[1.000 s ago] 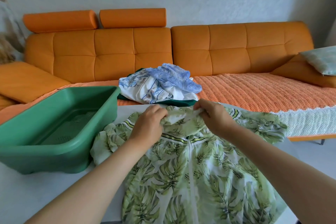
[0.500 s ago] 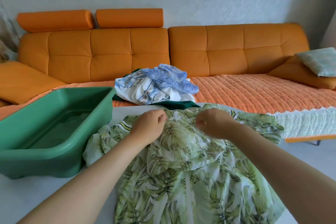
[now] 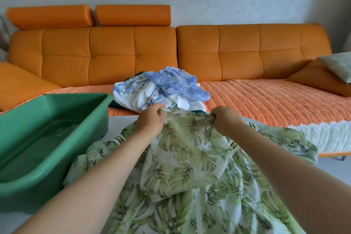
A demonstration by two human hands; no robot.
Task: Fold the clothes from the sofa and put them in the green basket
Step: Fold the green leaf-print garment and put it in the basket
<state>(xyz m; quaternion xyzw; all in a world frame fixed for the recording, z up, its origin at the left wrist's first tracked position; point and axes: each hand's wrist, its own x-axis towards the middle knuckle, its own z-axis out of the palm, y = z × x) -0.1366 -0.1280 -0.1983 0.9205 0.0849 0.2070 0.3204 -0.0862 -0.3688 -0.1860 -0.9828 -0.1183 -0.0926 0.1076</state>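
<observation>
A green leaf-print garment (image 3: 191, 173) lies spread on the white table (image 3: 121, 121) in front of me. My left hand (image 3: 151, 120) and my right hand (image 3: 225, 119) each pinch its far edge, holding a flap of the fabric stretched between them near the table's far side. The green basket (image 3: 53, 138) stands on the table at the left, with nothing visible inside. On the orange sofa (image 3: 171, 53) behind, a pile of clothes (image 3: 161, 89) holds a white-and-blue printed piece, a light blue one on top and a dark green one underneath.
An orange woven cover (image 3: 266, 99) with a white edge lies over the sofa seat. A pale cushion (image 3: 340, 66) rests on an orange one at the far right. The basket's right wall touches the garment's left sleeve.
Both hands have drawn a flap of the garment toward its collar end and moved it farther from me, covering the striped collar and the zip.
</observation>
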